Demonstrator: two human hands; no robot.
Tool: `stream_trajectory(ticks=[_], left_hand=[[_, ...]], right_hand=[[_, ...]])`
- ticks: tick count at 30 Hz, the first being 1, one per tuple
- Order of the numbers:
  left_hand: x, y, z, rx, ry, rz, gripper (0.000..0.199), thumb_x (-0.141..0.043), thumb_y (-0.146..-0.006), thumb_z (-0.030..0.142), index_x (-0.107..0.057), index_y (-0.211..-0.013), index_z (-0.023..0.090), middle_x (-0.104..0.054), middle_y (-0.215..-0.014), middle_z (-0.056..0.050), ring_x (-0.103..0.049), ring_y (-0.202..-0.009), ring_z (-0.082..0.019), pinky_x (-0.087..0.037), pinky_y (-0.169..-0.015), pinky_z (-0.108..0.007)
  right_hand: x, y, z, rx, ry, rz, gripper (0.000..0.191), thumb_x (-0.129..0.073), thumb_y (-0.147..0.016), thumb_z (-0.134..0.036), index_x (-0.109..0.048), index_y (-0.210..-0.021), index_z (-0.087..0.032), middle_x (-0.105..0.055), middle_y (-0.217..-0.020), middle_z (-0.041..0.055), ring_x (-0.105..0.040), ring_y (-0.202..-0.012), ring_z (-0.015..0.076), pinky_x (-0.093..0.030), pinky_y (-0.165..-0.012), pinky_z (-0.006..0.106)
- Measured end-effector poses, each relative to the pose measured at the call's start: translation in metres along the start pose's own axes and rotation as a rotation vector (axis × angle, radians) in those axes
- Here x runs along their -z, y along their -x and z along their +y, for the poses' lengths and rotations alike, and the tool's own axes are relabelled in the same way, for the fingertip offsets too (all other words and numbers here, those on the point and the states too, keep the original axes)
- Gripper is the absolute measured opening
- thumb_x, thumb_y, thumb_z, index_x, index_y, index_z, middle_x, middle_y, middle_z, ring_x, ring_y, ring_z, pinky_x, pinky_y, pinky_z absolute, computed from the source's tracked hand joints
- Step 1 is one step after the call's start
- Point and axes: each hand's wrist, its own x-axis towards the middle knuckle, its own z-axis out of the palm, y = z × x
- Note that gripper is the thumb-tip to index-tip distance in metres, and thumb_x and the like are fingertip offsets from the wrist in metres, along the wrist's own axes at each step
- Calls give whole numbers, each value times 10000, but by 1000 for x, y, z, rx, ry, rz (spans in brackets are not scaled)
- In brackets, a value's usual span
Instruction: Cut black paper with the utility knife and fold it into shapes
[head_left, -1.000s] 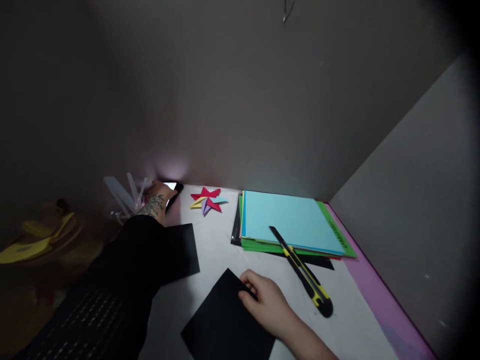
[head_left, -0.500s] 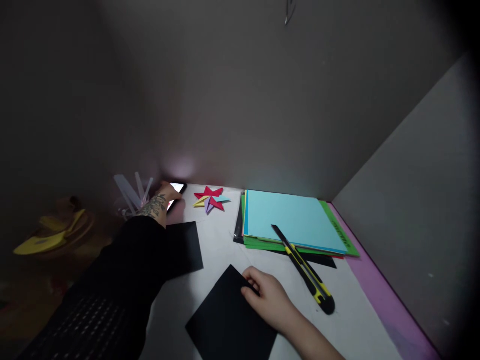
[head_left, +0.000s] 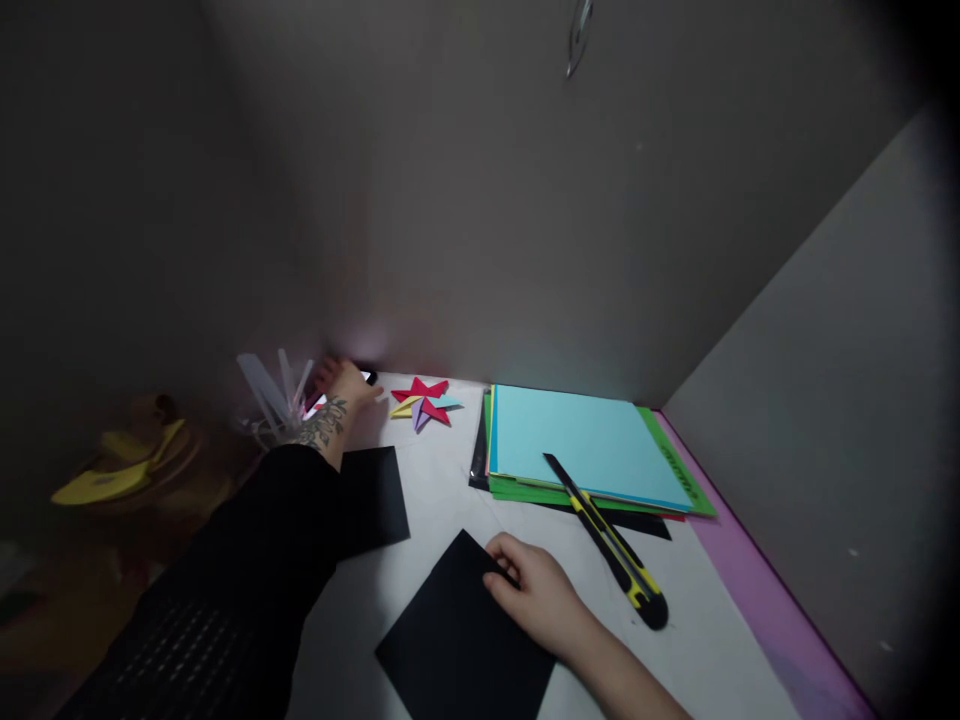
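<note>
a: what has changed at the desk?

b: over the last second the left hand (head_left: pixel 341 392) has slid further across the lit phone (head_left: pixel 365 377) at the back wall, left of the paper star (head_left: pixel 424 401). a second ago the screen glowed beside the fingers; now the hand covers nearly all of it and only a sliver of light shows. the right hand (head_left: pixel 534 592) has stayed put, pressed on the black paper square (head_left: pixel 461 640), which lies in front of the star, toward the camera.

a: what does that mean for the work?

b: judging by the stillness, the paper work is on hold while the phone gets the attention.

a: and the grips?

b: the right hand's fingers are curled together on the square's upper corner, pinning it flat. the left hand lies spread on the phone; whether it clasps it cannot be told.

a: what stays unclear?

b: the phone's screen is hidden. the clear strips (head_left: pixel 271 389) left of the star are blurred, possibly plastic rulers in a cup. a second black sheet (head_left: pixel 376 494) is half under the sleeve. the yellow utility knife (head_left: pixel 607 545) lies across the coloured paper stack (head_left: pixel 577 440), right of the star.
</note>
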Motion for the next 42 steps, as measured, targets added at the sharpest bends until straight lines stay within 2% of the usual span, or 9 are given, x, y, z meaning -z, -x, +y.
stream_trajectory(ticks=[3, 6, 12, 18, 21, 24, 30, 34, 42], left_hand=[[-7, 29, 10, -151, -16, -87, 615, -614, -779, 364, -423, -1317, 134, -451, -1375, -208, -386, -1290, -374, -329, -1017, -457], [-6, 59, 2, -251, -49, -296, 374, -736, -643, 378, -659, -958, 192, -664, -1043, -131, -611, -987, -321, -451, -831, -363], [17, 86, -37, -227, -90, -445, 565, -878, -250, 259, -664, -770, 206, -695, -883, -92, -621, -914, -348, -462, -737, -345], [44, 99, -25, -259, 151, -483, 306, -837, -366, 263, -632, -585, 205, -660, -641, -41, -638, -806, -309, -454, -755, -350], [66, 115, -10, -309, 376, -455, 210, -730, -598, 345, -700, -754, 207, -704, -766, -53, -644, -856, -291, -459, -780, -348], [80, 146, 3, -331, 615, -442, 390, -532, -799, 396, -637, -1131, 221, -710, -1031, -58, -653, -933, -253, -483, -784, -338], [54, 231, 17, -94, 1423, -551, 541, -734, -680, 428, -625, -1168, 220, -713, -1024, -63, -656, -907, -269, -488, -764, -345], [38, 257, 16, -15, 1532, -536, 518, -762, -670, 403, -647, -1132, 200, -718, -993, -71, -655, -896, -272, -485, -750, -337], [46, 249, -5, -113, 1522, -444, 446, -753, -694, 418, -682, -1088, 219, -699, -1080, -77, -617, -1032, -304, -486, -856, -381]], right_hand=[[0, 0, 1, 16, -9, 8, 52, -528, -742, -220, -549, -790, -220, -515, -649, -50, -482, -607, 123, -316, -558, 225], [1, 1, -1, 32, -31, 8, 54, -533, -738, -225, -551, -788, -214, -509, -648, -52, -481, -612, 122, -326, -565, 223], [-2, 0, 2, 64, -47, 39, 88, -550, -729, -261, -554, -800, -208, -520, -643, -57, -475, -606, 120, -329, -563, 223], [-2, 9, 3, 140, -296, 48, 165, -624, -708, -326, -533, -763, -199, -536, -662, -48, -492, -615, 125, -377, -593, 246], [9, 18, -5, 157, -649, 31, 281, -706, -678, -409, -538, -759, -199, -593, -689, -19, -549, -632, 147, -430, -629, 283], [22, 22, -17, 180, -936, 178, 313, -749, -660, -415, -576, -827, -215, -656, -751, 9, -608, -696, 185, -477, -713, 342], [22, 16, -24, 198, -1132, 400, 318, -710, -699, -405, -601, -954, -249, -703, -963, 37, -627, -966, 258, -475, -870, 426], [15, 13, -12, 216, -1120, 399, 335, -717, -713, -370, -602, -997, -236, -693, -993, 36, -618, -993, 245, -453, -919, 427], [13, 5, 2, 247, -834, 564, 267, -660, -768, -409, -552, -920, -218, -625, -863, 8, -576, -820, 179, -451, -810, 336]])
